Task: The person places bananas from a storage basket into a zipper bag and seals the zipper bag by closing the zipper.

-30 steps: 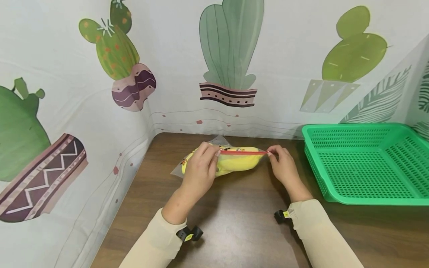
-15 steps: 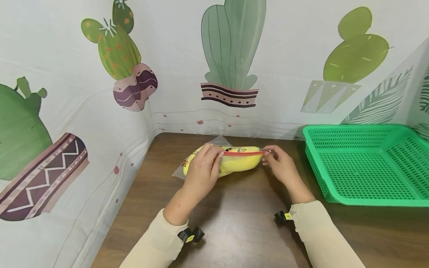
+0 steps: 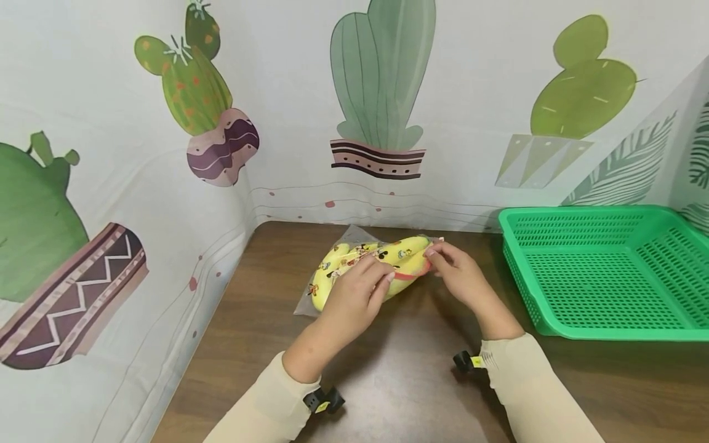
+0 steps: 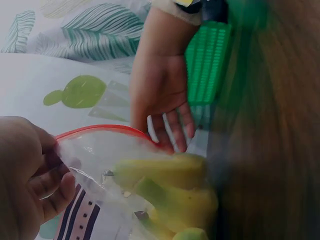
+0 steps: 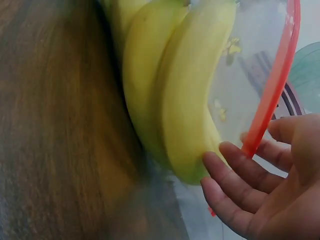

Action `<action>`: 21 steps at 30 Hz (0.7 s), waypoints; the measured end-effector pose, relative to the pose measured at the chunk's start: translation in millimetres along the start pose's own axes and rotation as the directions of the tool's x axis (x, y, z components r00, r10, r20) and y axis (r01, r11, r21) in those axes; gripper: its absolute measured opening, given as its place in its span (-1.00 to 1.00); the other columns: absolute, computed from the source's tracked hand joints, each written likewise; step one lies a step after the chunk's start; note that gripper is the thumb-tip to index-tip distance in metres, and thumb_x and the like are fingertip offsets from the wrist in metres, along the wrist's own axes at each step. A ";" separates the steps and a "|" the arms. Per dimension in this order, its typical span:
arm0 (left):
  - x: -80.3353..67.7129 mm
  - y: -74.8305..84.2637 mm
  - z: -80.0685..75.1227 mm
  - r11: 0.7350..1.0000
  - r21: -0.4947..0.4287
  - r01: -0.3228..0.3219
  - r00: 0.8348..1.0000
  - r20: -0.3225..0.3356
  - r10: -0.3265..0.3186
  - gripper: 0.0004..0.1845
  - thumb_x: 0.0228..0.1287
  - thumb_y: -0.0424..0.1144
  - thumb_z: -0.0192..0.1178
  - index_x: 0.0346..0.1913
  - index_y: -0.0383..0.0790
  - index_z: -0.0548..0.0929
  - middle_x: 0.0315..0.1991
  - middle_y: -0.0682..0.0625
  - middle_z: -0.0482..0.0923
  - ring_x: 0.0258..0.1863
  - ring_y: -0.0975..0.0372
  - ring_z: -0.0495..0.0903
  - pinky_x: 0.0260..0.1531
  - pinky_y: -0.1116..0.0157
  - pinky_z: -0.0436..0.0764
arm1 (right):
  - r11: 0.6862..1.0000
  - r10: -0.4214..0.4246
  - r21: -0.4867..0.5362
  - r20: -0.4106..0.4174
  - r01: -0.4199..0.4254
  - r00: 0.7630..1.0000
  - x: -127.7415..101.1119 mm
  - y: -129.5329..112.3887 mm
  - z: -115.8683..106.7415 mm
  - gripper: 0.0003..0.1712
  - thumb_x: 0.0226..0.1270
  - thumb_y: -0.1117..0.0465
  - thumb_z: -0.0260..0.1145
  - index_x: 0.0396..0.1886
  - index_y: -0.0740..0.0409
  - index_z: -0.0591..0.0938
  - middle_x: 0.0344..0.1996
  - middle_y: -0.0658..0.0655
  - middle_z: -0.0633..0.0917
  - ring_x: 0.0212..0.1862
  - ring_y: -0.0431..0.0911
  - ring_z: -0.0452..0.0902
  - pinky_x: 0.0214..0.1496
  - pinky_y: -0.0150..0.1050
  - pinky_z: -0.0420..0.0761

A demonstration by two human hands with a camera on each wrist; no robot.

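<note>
A clear zip bag [image 3: 306, 306] printed with small cartoon figures lies at the back of the table, with yellow bananas [image 5: 187, 95] inside it. Along its mouth runs a red zip strip [image 5: 274, 82]. My left hand [image 3: 354, 299] pinches the bag's mouth at the left part of that strip. At the strip's other end, my right hand [image 3: 461, 274] pinches it between thumb and index finger, as the right wrist view shows. The right hand's other fingers [image 5: 232, 182] are spread loosely beside the banana tips. In the left wrist view the bananas [image 4: 165, 172] look blurred through the plastic.
A green plastic basket [image 3: 545, 323] stands to the right of the right hand. The brown wooden table [image 3: 410, 375] carries everything. Behind it hangs a white cloth [image 3: 288, 123] printed with cacti.
My left hand has moved right and toward me with the bag's mouth. The red strip now bows toward me, and more of the bananas and printed plastic shows. The right hand has shifted slightly left.
</note>
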State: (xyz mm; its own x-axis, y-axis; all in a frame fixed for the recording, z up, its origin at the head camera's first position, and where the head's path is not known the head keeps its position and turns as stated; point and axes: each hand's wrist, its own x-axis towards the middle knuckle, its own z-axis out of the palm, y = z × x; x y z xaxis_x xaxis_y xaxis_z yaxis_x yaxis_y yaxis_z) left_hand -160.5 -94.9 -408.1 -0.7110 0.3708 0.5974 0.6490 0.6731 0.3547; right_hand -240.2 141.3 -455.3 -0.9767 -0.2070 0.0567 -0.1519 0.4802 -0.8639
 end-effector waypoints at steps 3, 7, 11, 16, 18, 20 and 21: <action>-1.4 2.5 4.4 1.000 -0.020 -0.019 0.996 0.089 0.021 -0.88 0.48 -0.22 0.17 -0.11 -0.12 0.69 -0.20 0.08 0.63 -0.23 0.29 0.62 -0.21 0.34 0.64 | 0.998 -0.007 -0.058 -0.013 0.006 1.000 -0.5 1.1 -1.4 -0.68 0.53 0.02 0.20 -0.03 0.17 0.66 -0.06 0.22 0.72 -0.02 0.05 0.65 -0.02 -0.18 0.63; -2.2 2.9 6.7 0.999 -0.042 -0.012 0.977 0.214 0.021 -0.80 0.51 -0.11 0.13 -0.03 -0.06 0.72 -0.14 0.12 0.67 -0.17 0.33 0.64 -0.11 0.35 0.65 | 0.997 0.001 -0.082 -0.034 -0.004 0.999 1.3 7.7 -4.5 -0.75 0.45 0.09 0.28 -0.07 0.16 0.68 -0.09 0.21 0.74 0.01 0.06 0.64 -0.04 -0.19 0.58; -1.4 -4.2 6.4 0.999 -0.007 0.038 0.963 0.267 -0.035 -0.72 0.52 -0.05 0.11 0.04 -0.08 0.72 -0.09 0.09 0.68 -0.09 0.27 0.66 -0.01 0.28 0.65 | 0.995 0.020 -0.095 -0.038 -0.023 0.999 2.8 14.0 -7.9 -0.77 0.44 0.12 0.28 -0.07 0.17 0.68 -0.12 0.23 0.74 -0.04 0.08 0.63 -0.14 -0.20 0.58; -1.1 -22.6 5.8 0.978 0.092 0.186 0.950 0.237 -0.203 -0.71 0.48 -0.08 0.15 0.08 -0.11 0.70 0.02 0.01 0.67 0.08 0.13 0.62 0.21 0.13 0.55 | 0.989 0.051 -0.140 -0.021 -0.054 0.998 3.7 20.1 -10.9 -0.80 0.43 0.17 0.27 -0.08 0.18 0.68 -0.17 0.24 0.74 -0.16 0.02 0.59 -0.26 -0.23 0.56; -1.8 -30.7 5.2 0.959 0.116 0.259 0.934 0.225 -0.279 -0.70 0.46 -0.10 0.17 0.11 -0.13 0.69 0.06 -0.03 0.66 0.13 0.07 0.60 0.26 0.05 0.50 | 0.986 0.066 -0.150 -0.009 -0.067 0.998 4.0 22.8 -11.7 -0.80 0.43 0.18 0.28 -0.09 0.18 0.67 -0.19 0.23 0.73 -0.21 0.00 0.57 -0.28 -0.24 0.55; -3.1 -38.9 5.3 0.935 0.146 0.322 0.910 0.223 -0.349 -0.66 0.45 -0.10 0.18 0.15 -0.15 0.67 0.13 -0.10 0.63 0.19 0.02 0.57 0.27 -0.01 0.48 | 0.985 0.079 -0.157 0.005 -0.077 0.997 4.5 25.1 -12.2 -0.81 0.42 0.18 0.28 -0.09 0.18 0.66 -0.22 0.22 0.71 -0.26 -0.02 0.55 -0.31 -0.24 0.55; -3.9 -43.3 5.7 0.921 0.158 0.357 0.893 0.230 -0.386 -0.64 0.44 -0.09 0.18 0.18 -0.16 0.65 0.16 -0.12 0.61 0.22 -0.01 0.55 0.27 -0.04 0.46 | 0.984 0.084 -0.158 0.012 -0.081 0.996 4.6 26.0 -12.4 -0.81 0.42 0.19 0.28 -0.09 0.18 0.66 -0.23 0.22 0.70 -0.29 -0.03 0.54 -0.32 -0.24 0.55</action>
State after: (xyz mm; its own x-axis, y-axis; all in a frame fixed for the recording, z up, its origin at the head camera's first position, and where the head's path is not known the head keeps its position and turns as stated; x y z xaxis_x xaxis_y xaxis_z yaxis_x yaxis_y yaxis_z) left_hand -187.4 -121.8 -429.9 -0.9481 0.2186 0.2311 0.3006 0.8534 0.4259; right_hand -250.6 163.4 -471.3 -0.9841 -0.1760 -0.0223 -0.0941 0.6244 -0.7754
